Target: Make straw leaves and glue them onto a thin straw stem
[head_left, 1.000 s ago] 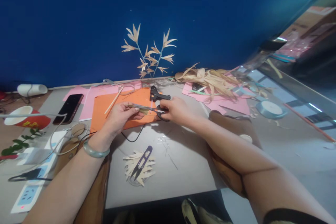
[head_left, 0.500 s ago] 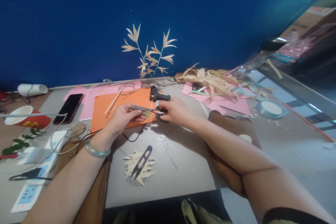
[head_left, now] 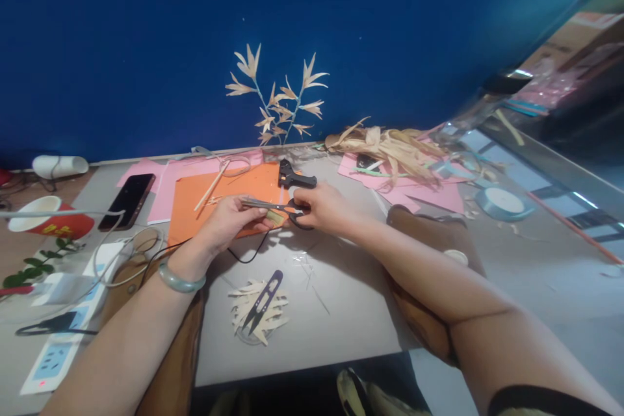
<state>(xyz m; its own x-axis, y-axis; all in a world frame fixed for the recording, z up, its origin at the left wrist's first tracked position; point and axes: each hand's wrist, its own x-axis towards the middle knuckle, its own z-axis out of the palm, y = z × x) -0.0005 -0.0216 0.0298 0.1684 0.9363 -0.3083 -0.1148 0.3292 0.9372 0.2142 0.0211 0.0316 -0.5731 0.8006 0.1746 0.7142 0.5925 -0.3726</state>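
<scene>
My right hand (head_left: 325, 207) is closed on the black handles of a pair of scissors (head_left: 270, 204), whose metal blades point left. The blades reach my left hand (head_left: 229, 220), which pinches a small pale yellowish piece (head_left: 273, 217), perhaps husk; its full shape is hidden by fingers and blades. Just beyond the scissors a black hot glue gun (head_left: 295, 175) lies at the edge of an orange sheet (head_left: 188, 198). Nearer to me, purple thread snips (head_left: 263, 302) rest across a small dish heaped with cut pale strips (head_left: 277, 322).
Dried husks (head_left: 390, 146) lie on pink paper at the back right, beside a ribbon roll (head_left: 502, 201). A branch with husk flowers (head_left: 283, 114) stands at the back. Leftward are a phone (head_left: 127, 201), a tipped red paper cup (head_left: 68, 224), a power strip (head_left: 53, 361) and loose cables.
Both hands stay almost in place. The scissors have shifted very slightly left, and the fingers of my left hand have moved a little around the pale piece.
</scene>
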